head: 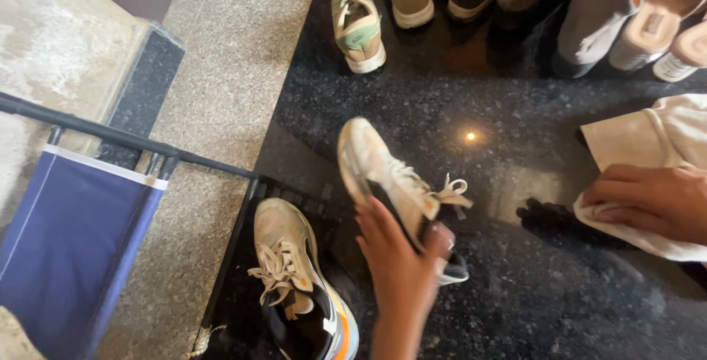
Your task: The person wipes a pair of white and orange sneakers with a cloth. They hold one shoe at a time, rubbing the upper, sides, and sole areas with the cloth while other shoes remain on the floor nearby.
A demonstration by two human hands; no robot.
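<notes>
In the head view, the left hand (401, 264) grips a pale sneaker (394, 183) by its heel, tilted above the dark floor (515, 294) with its side exposed, while the right hand (652, 201) presses closed on a white cloth (648, 139) at the right.

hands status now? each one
Left hand: closed, holding a white sneaker off the floor.
Right hand: pressed on a white cloth; grip unclear.

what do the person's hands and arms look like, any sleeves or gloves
Both hands are bare: no gloves, rings, watch or bracelets show. The left hand and its forearm are uncovered, with no sleeve in view. The right hand is bare too; only its wrist shows at the frame edge, so a sleeve higher up cannot be told.
</notes>
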